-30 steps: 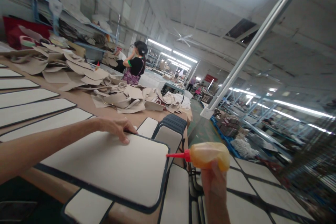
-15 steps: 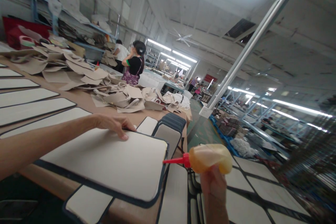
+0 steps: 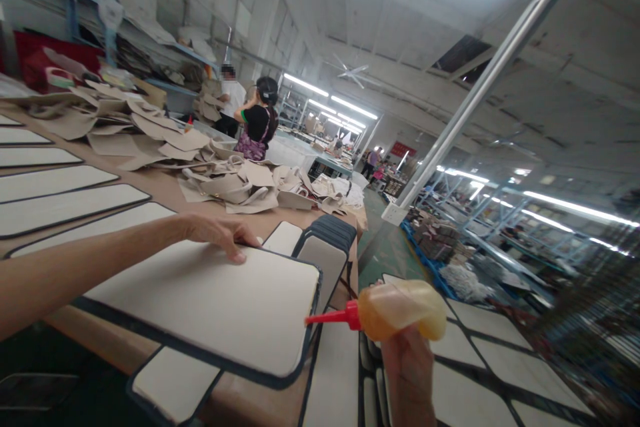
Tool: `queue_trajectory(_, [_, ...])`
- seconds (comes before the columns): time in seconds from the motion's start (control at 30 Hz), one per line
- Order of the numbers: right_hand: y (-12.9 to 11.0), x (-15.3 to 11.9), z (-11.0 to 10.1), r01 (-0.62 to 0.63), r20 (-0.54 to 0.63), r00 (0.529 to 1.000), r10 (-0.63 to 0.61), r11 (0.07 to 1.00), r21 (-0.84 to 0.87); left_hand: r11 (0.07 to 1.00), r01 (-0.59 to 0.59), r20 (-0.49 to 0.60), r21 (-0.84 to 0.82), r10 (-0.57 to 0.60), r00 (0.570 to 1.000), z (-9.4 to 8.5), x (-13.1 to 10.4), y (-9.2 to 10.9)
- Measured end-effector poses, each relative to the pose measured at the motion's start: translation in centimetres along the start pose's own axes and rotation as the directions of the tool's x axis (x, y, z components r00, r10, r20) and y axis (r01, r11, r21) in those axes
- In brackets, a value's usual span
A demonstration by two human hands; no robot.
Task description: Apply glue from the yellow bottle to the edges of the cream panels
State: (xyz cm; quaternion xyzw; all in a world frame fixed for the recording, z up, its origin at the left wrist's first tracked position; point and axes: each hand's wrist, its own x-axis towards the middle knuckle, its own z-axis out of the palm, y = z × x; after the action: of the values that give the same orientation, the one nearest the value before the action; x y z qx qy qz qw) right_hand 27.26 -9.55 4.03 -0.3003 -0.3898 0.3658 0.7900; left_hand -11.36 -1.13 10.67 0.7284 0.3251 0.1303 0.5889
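My left hand (image 3: 223, 237) grips the far edge of a cream panel (image 3: 210, 307) with a dark blue border, thumb on top and fingers partly hidden past the edge. The panel is held tilted above the table. In my right hand (image 3: 407, 350) is a squeeze bottle (image 3: 403, 309) of yellowish glue, lying sideways with its red nozzle pointing left. The nozzle tip meets the panel's right border, near the lower right corner. A thin yellowish line runs along that border.
Similar panels (image 3: 75, 207) lie in a row on the brown table (image 3: 165, 193) at left. A stack of dark-edged panels (image 3: 325, 240) stands behind. Beige cut pieces (image 3: 150, 127) are heaped further back. More panels (image 3: 490, 320) lie at right. Two people stand beyond the table.
The bottle's nozzle tip has moved a little down along the panel's right border, toward the near corner. My left hand keeps its hold on the panel.
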Motion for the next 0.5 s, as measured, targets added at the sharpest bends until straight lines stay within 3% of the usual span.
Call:
queue_trajectory(0.17, [-1.3, -0.6, 1.0, -0.07, 0.012, 0.997, 0.07, 0.998, 0.005, 0.995, -0.038, -0.185, -0.094, 0.019, 0.983, 0.4, 0.6, -1.8])
queue_trajectory(0.3, [-2.2, -1.0, 1.8, -0.128, -0.048, 0.99, 0.13, 0.991, 0.044, 0.997, -0.015, -0.134, -0.073, 0.005, 0.991, 0.2, 0.5, -1.7])
queue_trajectory(0.5, [-2.4, -1.6, 2.2, -0.096, 0.067, 0.993, 0.092, 0.993, 0.065, 0.991, 0.021, -0.047, -0.135, -0.028, 0.999, 0.1, -0.5, 0.4])
